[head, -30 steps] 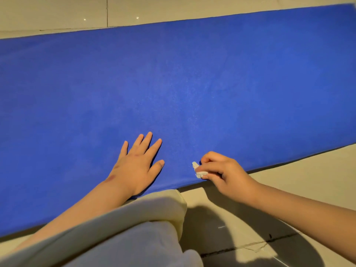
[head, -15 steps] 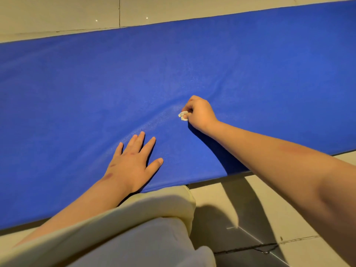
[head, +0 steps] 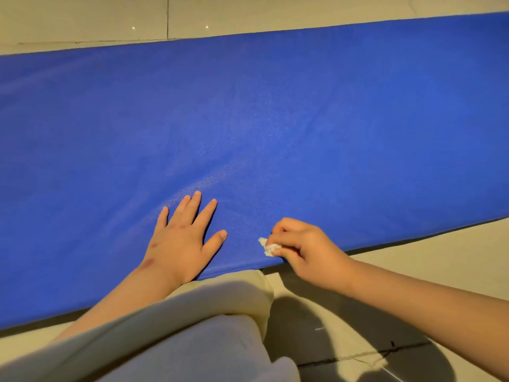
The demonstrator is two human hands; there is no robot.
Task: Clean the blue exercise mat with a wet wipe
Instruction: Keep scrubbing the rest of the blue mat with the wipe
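The blue exercise mat (head: 275, 119) lies flat across the floor and fills most of the view. My left hand (head: 183, 238) rests palm down on its near part, fingers straight and spread. My right hand (head: 305, 252) is at the mat's near edge, fingers curled around a small crumpled white wet wipe (head: 269, 247) that pokes out to the left and touches the mat.
Beige floor tiles (head: 413, 271) border the mat at the near right and along the far side. My bent knee in pale fabric (head: 192, 326) sits against the mat's near edge between my arms. A cracked tile joint (head: 358, 354) runs at the lower right.
My right hand went out to the middle of the mat with the wipe, then drew back to the near edge. My left hand stayed pressed in place.
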